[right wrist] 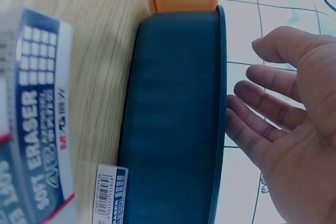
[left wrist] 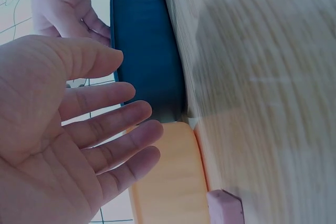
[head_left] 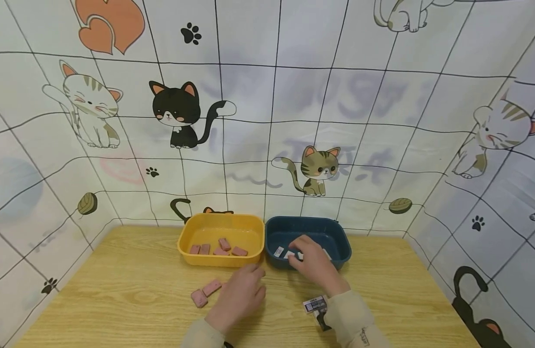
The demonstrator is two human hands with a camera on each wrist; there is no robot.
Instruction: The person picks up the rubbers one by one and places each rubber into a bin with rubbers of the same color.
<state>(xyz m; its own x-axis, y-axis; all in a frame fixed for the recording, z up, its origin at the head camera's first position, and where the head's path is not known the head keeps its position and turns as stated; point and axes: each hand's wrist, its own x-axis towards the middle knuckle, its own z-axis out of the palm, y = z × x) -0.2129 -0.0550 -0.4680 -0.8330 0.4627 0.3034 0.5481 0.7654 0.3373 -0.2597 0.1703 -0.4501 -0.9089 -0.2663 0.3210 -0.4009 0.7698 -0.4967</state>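
Observation:
Fingers relaxed and holding nothing, my left hand hovers over the table just before the yellow bin. In the left wrist view its palm is bare. Two pink blocks lie on the table left of it. My right hand is above the front rim of the blue bin, also holding nothing; the right wrist view shows its fingers loosely spread. Several white erasers lie inside the blue bin, partly hidden by that hand. Boxed soft erasers lie by the right wrist.
Several pink blocks lie in the yellow bin. Both bins stand side by side at the back of the wooden table, against a cat-printed cloth that encloses the back and sides.

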